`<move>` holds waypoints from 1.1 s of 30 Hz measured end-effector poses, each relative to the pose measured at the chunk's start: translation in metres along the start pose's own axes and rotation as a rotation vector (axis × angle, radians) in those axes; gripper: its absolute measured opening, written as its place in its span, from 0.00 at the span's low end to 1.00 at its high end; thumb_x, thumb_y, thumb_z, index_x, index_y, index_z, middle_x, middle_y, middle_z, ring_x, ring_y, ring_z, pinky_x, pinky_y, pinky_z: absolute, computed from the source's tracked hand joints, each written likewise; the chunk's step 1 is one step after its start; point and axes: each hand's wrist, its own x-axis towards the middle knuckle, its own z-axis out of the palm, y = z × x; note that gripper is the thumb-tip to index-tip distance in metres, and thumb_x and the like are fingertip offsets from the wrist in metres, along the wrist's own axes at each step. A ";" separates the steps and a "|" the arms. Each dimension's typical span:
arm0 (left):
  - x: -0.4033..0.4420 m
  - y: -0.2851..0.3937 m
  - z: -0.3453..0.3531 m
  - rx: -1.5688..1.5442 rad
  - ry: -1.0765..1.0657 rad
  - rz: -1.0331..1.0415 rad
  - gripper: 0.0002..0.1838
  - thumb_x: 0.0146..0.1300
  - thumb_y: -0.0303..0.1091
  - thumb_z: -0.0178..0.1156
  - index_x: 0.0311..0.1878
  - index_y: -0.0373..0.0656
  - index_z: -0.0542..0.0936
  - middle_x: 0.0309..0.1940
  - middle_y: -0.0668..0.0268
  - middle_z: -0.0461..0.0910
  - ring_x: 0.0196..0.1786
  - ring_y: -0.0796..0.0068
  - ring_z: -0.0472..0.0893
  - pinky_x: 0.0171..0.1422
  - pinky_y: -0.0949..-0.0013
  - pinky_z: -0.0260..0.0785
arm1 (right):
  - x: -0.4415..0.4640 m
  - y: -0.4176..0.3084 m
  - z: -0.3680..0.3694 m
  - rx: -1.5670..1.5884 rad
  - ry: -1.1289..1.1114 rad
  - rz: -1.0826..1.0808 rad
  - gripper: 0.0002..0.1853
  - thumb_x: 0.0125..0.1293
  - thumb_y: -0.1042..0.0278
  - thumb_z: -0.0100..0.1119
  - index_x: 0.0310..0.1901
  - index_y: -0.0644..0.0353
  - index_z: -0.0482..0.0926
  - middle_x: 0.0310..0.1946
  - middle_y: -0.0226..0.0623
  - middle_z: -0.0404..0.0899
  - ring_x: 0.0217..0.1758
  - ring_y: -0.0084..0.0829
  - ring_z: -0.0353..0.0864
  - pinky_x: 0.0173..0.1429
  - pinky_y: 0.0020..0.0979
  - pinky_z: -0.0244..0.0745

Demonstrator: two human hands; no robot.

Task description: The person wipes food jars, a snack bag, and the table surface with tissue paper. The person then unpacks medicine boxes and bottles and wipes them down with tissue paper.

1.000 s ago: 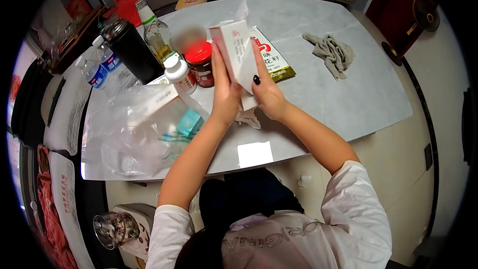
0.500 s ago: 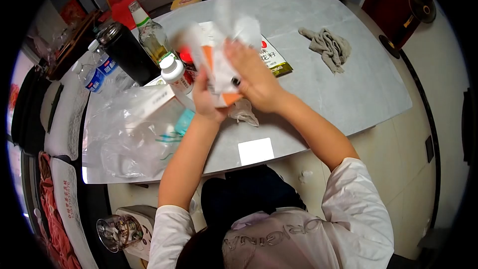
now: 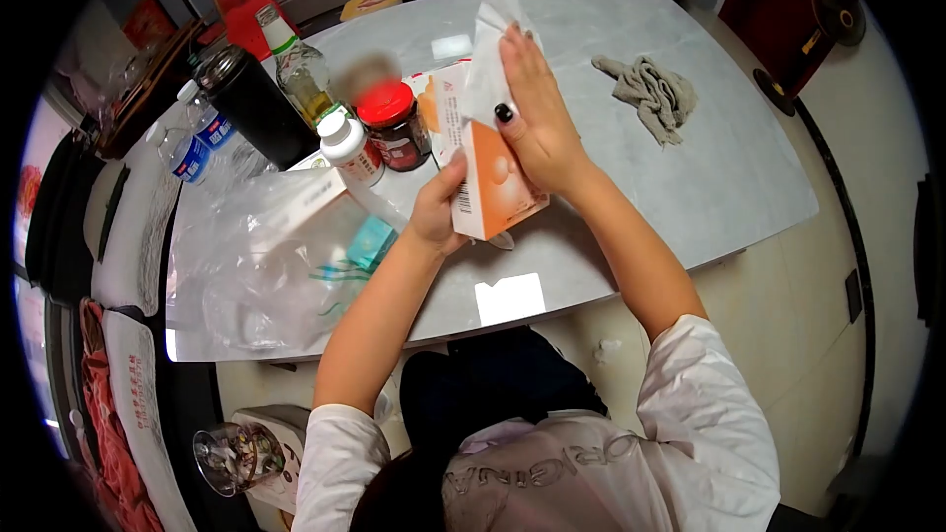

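Observation:
My left hand (image 3: 439, 205) grips the lower left edge of an orange and white cardboard box (image 3: 501, 180), which it holds tilted above the table. Against the box's upper right side my right hand (image 3: 542, 123) presses a white tissue (image 3: 488, 79), its fingers stretched out and its thumb across the front face. The tissue's tip sticks up past the fingers. Behind the box, partly hidden, lies a flat packet or paper on the table. Left of the box stand a red-lidded jar (image 3: 394, 126) and a white pill bottle (image 3: 349, 150).
A clear plastic bag (image 3: 246, 276) with boxes in it covers the table's left front. Behind it stand a black thermos (image 3: 254, 103), a glass bottle (image 3: 304, 74) and two water bottles (image 3: 182, 152). A crumpled grey cloth (image 3: 650, 94) lies on the right.
The box was raised and blurred by motion; now it is lower, slightly right, with its orange face showing. My right hand has turned more upright along its side, with the tissue under it.

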 end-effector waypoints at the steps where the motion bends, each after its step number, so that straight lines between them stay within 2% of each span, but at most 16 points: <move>1: 0.000 0.003 0.006 -0.017 0.043 0.004 0.25 0.64 0.45 0.41 0.59 0.39 0.59 0.55 0.56 0.65 0.58 0.62 0.67 0.63 0.60 0.57 | -0.002 -0.005 0.001 -0.023 -0.048 -0.008 0.31 0.62 0.52 0.42 0.63 0.61 0.52 0.65 0.46 0.49 0.68 0.44 0.46 0.68 0.41 0.40; 4: 0.010 0.017 0.032 -0.070 0.283 0.214 0.29 0.62 0.52 0.38 0.59 0.40 0.60 0.56 0.55 0.65 0.60 0.58 0.64 0.65 0.57 0.53 | -0.009 -0.020 0.008 -0.008 -0.267 -0.105 0.30 0.62 0.51 0.37 0.62 0.60 0.54 0.64 0.45 0.52 0.68 0.43 0.48 0.67 0.41 0.42; 5: 0.011 0.022 0.014 -0.270 0.087 0.237 0.30 0.63 0.54 0.37 0.59 0.39 0.61 0.56 0.54 0.65 0.60 0.58 0.64 0.67 0.58 0.50 | -0.009 -0.023 0.010 0.054 -0.316 -0.156 0.31 0.63 0.49 0.34 0.62 0.62 0.54 0.64 0.45 0.51 0.68 0.44 0.48 0.67 0.40 0.42; 6: 0.010 0.028 0.001 -0.212 0.012 0.237 0.30 0.62 0.54 0.37 0.57 0.38 0.62 0.55 0.54 0.66 0.59 0.59 0.65 0.65 0.58 0.53 | -0.008 -0.025 0.011 0.117 -0.364 -0.208 0.32 0.64 0.47 0.32 0.62 0.63 0.54 0.64 0.45 0.51 0.67 0.45 0.48 0.67 0.40 0.42; 8: 0.009 0.039 -0.010 -0.178 -0.085 0.250 0.30 0.62 0.53 0.39 0.56 0.37 0.63 0.54 0.54 0.67 0.57 0.59 0.67 0.64 0.57 0.55 | -0.006 -0.024 0.010 0.213 -0.410 -0.243 0.32 0.64 0.47 0.32 0.62 0.64 0.54 0.63 0.46 0.52 0.67 0.47 0.49 0.67 0.40 0.43; 9: 0.009 0.038 -0.004 -0.133 0.024 0.275 0.29 0.62 0.53 0.40 0.56 0.38 0.63 0.53 0.54 0.67 0.55 0.60 0.69 0.62 0.58 0.58 | -0.005 -0.024 0.010 0.260 -0.432 -0.261 0.32 0.64 0.47 0.32 0.62 0.64 0.54 0.63 0.47 0.52 0.66 0.47 0.50 0.66 0.40 0.44; 11: 0.008 0.032 0.015 -0.044 0.240 0.320 0.29 0.61 0.53 0.42 0.57 0.39 0.62 0.51 0.55 0.69 0.51 0.61 0.72 0.57 0.59 0.64 | -0.013 -0.023 0.016 0.271 -0.187 -0.131 0.30 0.62 0.54 0.36 0.62 0.65 0.54 0.62 0.50 0.54 0.64 0.49 0.52 0.66 0.41 0.45; 12: 0.002 0.031 0.013 0.022 0.121 0.150 0.27 0.59 0.52 0.46 0.53 0.39 0.64 0.46 0.56 0.71 0.40 0.66 0.77 0.43 0.66 0.71 | -0.016 -0.024 0.018 0.274 -0.063 -0.065 0.29 0.61 0.58 0.38 0.62 0.65 0.54 0.61 0.51 0.55 0.64 0.50 0.53 0.66 0.41 0.46; 14: -0.001 0.010 0.016 0.467 0.179 0.003 0.25 0.57 0.49 0.51 0.51 0.39 0.64 0.41 0.60 0.72 0.30 0.72 0.77 0.32 0.73 0.70 | -0.015 -0.025 0.017 0.140 0.151 0.110 0.30 0.61 0.58 0.40 0.62 0.66 0.52 0.61 0.51 0.54 0.63 0.50 0.52 0.66 0.41 0.46; 16: 0.000 0.002 0.019 0.377 0.089 -0.110 0.24 0.56 0.46 0.53 0.49 0.39 0.65 0.38 0.63 0.71 0.31 0.76 0.74 0.34 0.75 0.68 | -0.009 -0.017 0.012 0.110 0.307 0.149 0.31 0.61 0.57 0.40 0.62 0.66 0.51 0.61 0.50 0.53 0.64 0.49 0.51 0.66 0.41 0.45; 17: 0.000 0.000 0.022 0.485 0.094 -0.097 0.25 0.55 0.45 0.53 0.52 0.39 0.64 0.40 0.63 0.71 0.37 0.76 0.73 0.40 0.75 0.67 | -0.006 -0.015 0.007 0.182 0.335 0.165 0.30 0.63 0.54 0.39 0.61 0.67 0.54 0.60 0.49 0.56 0.63 0.48 0.53 0.65 0.39 0.46; 20: -0.001 0.008 0.029 0.429 0.080 -0.170 0.28 0.54 0.43 0.55 0.55 0.38 0.62 0.43 0.63 0.70 0.44 0.76 0.72 0.48 0.74 0.65 | -0.002 -0.006 -0.003 0.186 0.256 0.078 0.26 0.64 0.53 0.38 0.57 0.65 0.61 0.55 0.48 0.63 0.60 0.47 0.57 0.63 0.38 0.50; 21: -0.002 0.010 0.028 0.355 0.119 -0.204 0.31 0.53 0.42 0.56 0.56 0.37 0.61 0.45 0.62 0.70 0.47 0.75 0.71 0.51 0.73 0.63 | 0.002 -0.003 -0.005 0.146 0.282 0.032 0.21 0.64 0.55 0.38 0.48 0.65 0.70 0.45 0.46 0.72 0.51 0.44 0.67 0.56 0.35 0.60; 25: 0.003 0.016 0.029 0.483 0.082 -0.187 0.32 0.50 0.43 0.59 0.55 0.37 0.62 0.45 0.63 0.70 0.47 0.76 0.71 0.51 0.74 0.63 | -0.007 -0.008 -0.003 0.197 0.329 0.228 0.17 0.65 0.61 0.38 0.35 0.65 0.75 0.32 0.43 0.77 0.34 0.41 0.74 0.40 0.31 0.67; 29: 0.004 0.021 0.042 0.602 -0.005 -0.105 0.35 0.44 0.43 0.62 0.55 0.36 0.63 0.42 0.64 0.71 0.44 0.76 0.72 0.49 0.74 0.64 | -0.005 -0.019 -0.010 0.204 0.467 -0.003 0.16 0.65 0.63 0.38 0.35 0.66 0.75 0.33 0.43 0.77 0.35 0.40 0.75 0.43 0.32 0.67; 33: 0.006 0.027 0.042 0.661 -0.019 -0.195 0.37 0.43 0.41 0.62 0.57 0.36 0.62 0.45 0.62 0.70 0.46 0.75 0.70 0.50 0.74 0.63 | -0.004 -0.022 -0.014 0.106 0.427 -0.172 0.17 0.65 0.62 0.38 0.37 0.66 0.74 0.35 0.44 0.77 0.39 0.40 0.76 0.45 0.34 0.68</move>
